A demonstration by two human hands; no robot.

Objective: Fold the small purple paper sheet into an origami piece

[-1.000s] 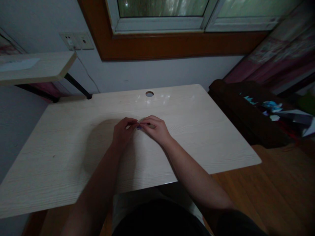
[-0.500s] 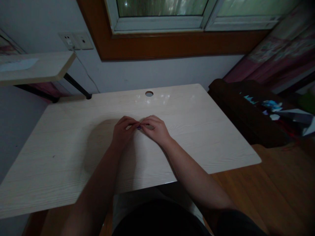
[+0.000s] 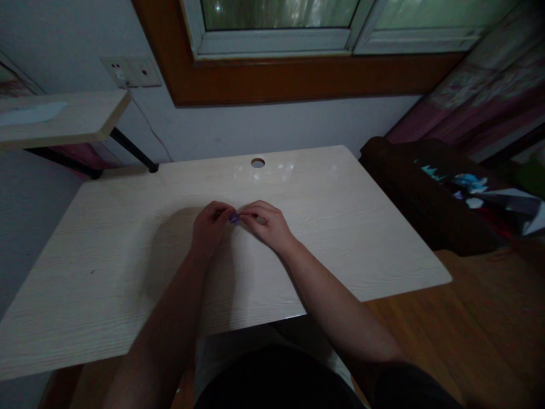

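Note:
A small purple piece, perhaps folded paper (image 3: 234,217), sits between my two hands just above the pale wooden table (image 3: 340,227). My left hand (image 3: 209,224) pinches its left side with thumb and forefinger. From the other side, the fingertips of my right hand (image 3: 266,221) close on its right edge. Fingers cover much of the piece, so its full shape is hidden.
A round cable hole (image 3: 258,163) lies near the table's far edge. At the left a raised shelf (image 3: 85,116) stands on black legs. Beyond the right edge is a dark brown piece of furniture (image 3: 409,187) with crumpled blue and white things on it.
My left hand has shifted slightly left, and more of the purple piece shows between the fingertips. My right hand has barely moved.

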